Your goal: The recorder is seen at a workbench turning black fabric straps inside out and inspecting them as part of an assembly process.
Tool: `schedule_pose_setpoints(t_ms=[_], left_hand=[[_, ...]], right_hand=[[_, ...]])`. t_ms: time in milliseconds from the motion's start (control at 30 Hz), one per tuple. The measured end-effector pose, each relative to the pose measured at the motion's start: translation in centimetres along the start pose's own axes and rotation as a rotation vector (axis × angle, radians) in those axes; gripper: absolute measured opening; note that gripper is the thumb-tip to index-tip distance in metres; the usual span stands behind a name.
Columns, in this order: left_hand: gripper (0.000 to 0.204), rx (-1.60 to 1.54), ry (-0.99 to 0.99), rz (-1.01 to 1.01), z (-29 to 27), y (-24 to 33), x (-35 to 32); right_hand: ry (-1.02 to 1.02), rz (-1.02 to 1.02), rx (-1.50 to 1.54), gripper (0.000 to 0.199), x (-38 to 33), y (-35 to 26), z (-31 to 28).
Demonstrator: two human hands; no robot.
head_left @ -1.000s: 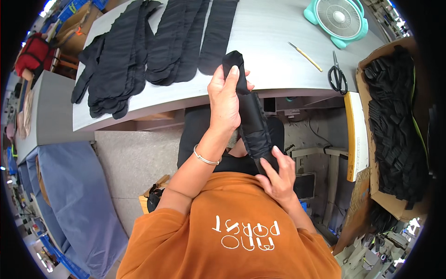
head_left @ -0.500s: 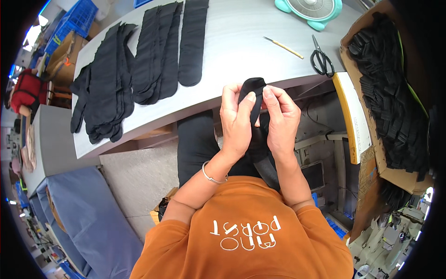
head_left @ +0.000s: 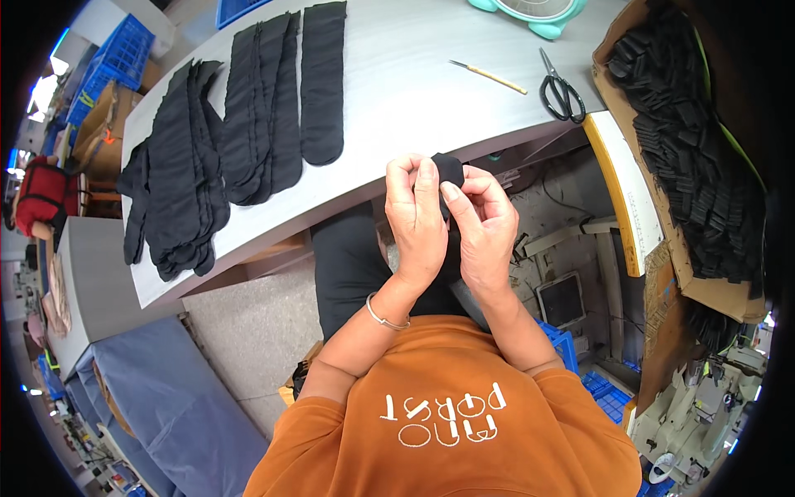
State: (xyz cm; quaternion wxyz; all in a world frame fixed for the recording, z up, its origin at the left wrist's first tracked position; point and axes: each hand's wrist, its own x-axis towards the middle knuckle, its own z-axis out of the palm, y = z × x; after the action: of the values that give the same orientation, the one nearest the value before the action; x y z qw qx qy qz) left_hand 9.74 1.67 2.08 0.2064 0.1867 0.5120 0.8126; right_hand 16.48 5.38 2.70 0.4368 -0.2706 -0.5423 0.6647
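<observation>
A piece of black fabric (head_left: 448, 168) is pinched between both hands, just off the near edge of the table. My left hand (head_left: 416, 211) grips its left side between thumb and fingers. At its right side, my right hand (head_left: 483, 219) pinches the cloth with thumb and forefinger. The part of the fabric below the fingertips is mostly hidden by my hands and blends with the dark clothing behind. On the table lie a single long black strip with a rounded end (head_left: 323, 91) and layered stacks of similar strips (head_left: 261, 116) to its left.
Black-handled scissors (head_left: 561, 93) and a thin pointed tool with a yellowish handle (head_left: 497, 79) lie on the grey table (head_left: 397, 91). A cardboard box (head_left: 617, 83) of folded black pieces stands at right, beside a yellow-and-white edge (head_left: 617, 195). A turquoise fan (head_left: 546, 27) is at the back.
Both hands have turned and drawn closer together, and less of the black fabric shows above the fingers. The whole view has shifted slightly, with the fan now partly cut off.
</observation>
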Motion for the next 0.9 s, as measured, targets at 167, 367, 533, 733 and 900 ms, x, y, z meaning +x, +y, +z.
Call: schedule_pose_setpoints(t_ms=[167, 367, 533, 733, 900], left_hand=[[0.010, 0.066, 0.001, 0.058, -0.4, -0.8, 0.2], [0.013, 0.175, 0.013, 0.038, -0.7, -1.1, 0.1], [0.015, 0.102, 0.023, 0.050, -0.2, -1.5, -0.1], [0.015, 0.093, 0.027, 0.046, -0.7, -2.1, -0.4], [0.007, 0.053, 0.014, 0.002, -0.2, -1.2, -0.6]], right_hand=[[0.044, 0.037, 0.070, 0.010, 0.0, 0.0, 0.6], [0.012, 0.012, -0.082, 0.007, 0.4, -0.1, 0.0], [0.037, -0.004, -0.023, 0.010, 0.5, 0.6, -0.3], [0.050, -0.272, -0.400, 0.015, 0.3, 1.1, -0.7], [0.031, -0.426, -0.539, 0.017, 0.1, 1.2, -1.8]])
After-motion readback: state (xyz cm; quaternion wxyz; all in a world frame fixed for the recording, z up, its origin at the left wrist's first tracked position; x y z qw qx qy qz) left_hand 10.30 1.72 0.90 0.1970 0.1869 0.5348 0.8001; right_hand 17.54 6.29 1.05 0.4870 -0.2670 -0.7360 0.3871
